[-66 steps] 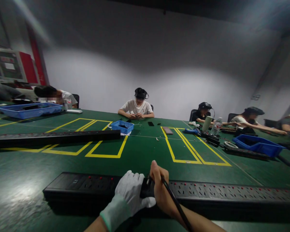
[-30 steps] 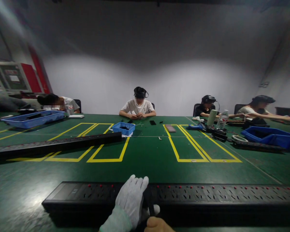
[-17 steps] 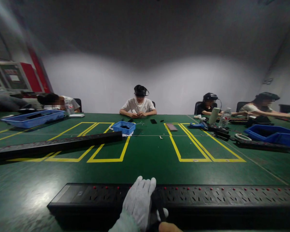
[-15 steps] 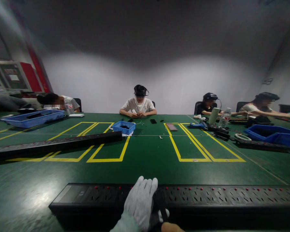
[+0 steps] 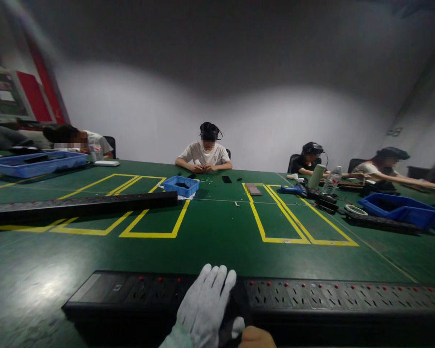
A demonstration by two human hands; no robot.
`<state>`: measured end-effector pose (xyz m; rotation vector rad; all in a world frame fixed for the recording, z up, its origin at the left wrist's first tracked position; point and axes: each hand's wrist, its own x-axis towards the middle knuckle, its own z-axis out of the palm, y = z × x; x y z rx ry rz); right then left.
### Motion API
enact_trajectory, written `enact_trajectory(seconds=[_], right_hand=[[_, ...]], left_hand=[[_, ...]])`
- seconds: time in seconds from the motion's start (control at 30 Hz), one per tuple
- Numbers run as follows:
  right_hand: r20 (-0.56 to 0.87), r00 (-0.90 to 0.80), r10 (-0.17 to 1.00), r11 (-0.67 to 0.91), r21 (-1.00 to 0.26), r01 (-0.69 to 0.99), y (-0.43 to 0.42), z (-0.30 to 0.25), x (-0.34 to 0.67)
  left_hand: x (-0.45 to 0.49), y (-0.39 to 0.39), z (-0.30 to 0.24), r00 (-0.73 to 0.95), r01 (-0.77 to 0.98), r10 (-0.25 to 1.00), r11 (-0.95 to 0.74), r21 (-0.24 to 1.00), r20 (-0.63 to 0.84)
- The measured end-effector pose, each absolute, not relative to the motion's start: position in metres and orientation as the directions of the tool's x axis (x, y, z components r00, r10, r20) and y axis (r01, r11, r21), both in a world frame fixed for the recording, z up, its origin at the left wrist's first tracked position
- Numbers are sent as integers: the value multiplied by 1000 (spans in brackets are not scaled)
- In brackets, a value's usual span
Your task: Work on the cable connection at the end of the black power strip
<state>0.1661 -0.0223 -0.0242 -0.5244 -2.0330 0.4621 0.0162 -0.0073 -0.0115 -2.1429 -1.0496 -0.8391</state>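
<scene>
A long black power strip (image 5: 319, 297), with rows of sockets and small red parts along its far edge, lies across the table in front of me. My left hand (image 5: 205, 307), in a pale grey glove, rests over its left part with fingers stretched forward and thumb apart. Beside that thumb is a dark object (image 5: 239, 302), its kind unclear against the black strip. At the bottom edge my bare right hand (image 5: 257, 337) shows only in part. It is closed against the dark object's near end; what its fingers grip is hidden.
Another long black strip (image 5: 83, 207) lies at left. Beyond are a small blue bin (image 5: 181, 187), a phone (image 5: 226, 179), and a large blue tray (image 5: 36, 166). At right stand a blue bin (image 5: 402, 208) and a bottle (image 5: 333, 180). Yellow tape (image 5: 148, 236) marks the table; several people sit around.
My view has shifted and tilted slightly. My left hand lies a little further left, its thumb showing more clearly. The dark object between my hands has changed its angle.
</scene>
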Motion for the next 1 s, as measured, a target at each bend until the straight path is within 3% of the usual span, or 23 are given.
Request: enact_trajectory(seconds=[0.1, 0.17, 0.2, 0.27, 0.3, 0.43, 0.57, 0.67, 0.73, 0.87, 0.93, 1.0], right_hand=[[711, -396, 581, 810, -549, 205, -19, 1, 177], [654, -251, 714, 700, -649, 299, -17, 13, 185], [644, -244, 725, 688, -655, 314, -17, 14, 185], [744, -433, 509, 858, -481, 182, -16, 6, 181], [749, -464, 474, 876, -456, 159, -16, -2, 176], [763, -501, 408, 904, -414, 106, -17, -29, 155], [817, -504, 279, 955, -292, 55, -20, -5, 158], [666, -583, 465, 882, -404, 241, -24, 21, 163], [640, -603, 476, 877, -397, 271, -25, 24, 160], [852, -461, 247, 959, -148, 241, -23, 5, 152], [867, -463, 185, 973, -96, 210, -20, 3, 155], [798, -586, 138, 988, -67, 142, -18, 7, 162]], left_hand=[[16, -7, -14, 470, 834, 432, -503, -227, 770], [14, -9, -12, 489, 827, 432, -506, -245, 758], [12, -9, -11, 511, 819, 436, -510, -265, 741], [10, -10, -8, 562, 797, 447, -516, -312, 696], [9, -10, -8, 581, 789, 455, -516, -332, 675], [8, -9, -9, 588, 791, 489, -513, -334, 644], [9, -10, -16, 570, 803, 500, -508, -313, 651], [10, -9, -23, 524, 832, 522, -482, -274, 673], [11, -8, -26, 502, 846, 531, -465, -261, 683], [10, -8, -21, 564, 809, 508, -497, -313, 651], [9, -8, -15, 596, 786, 488, -514, -342, 637], [8, -10, -10, 607, 777, 472, -520, -354, 640]])
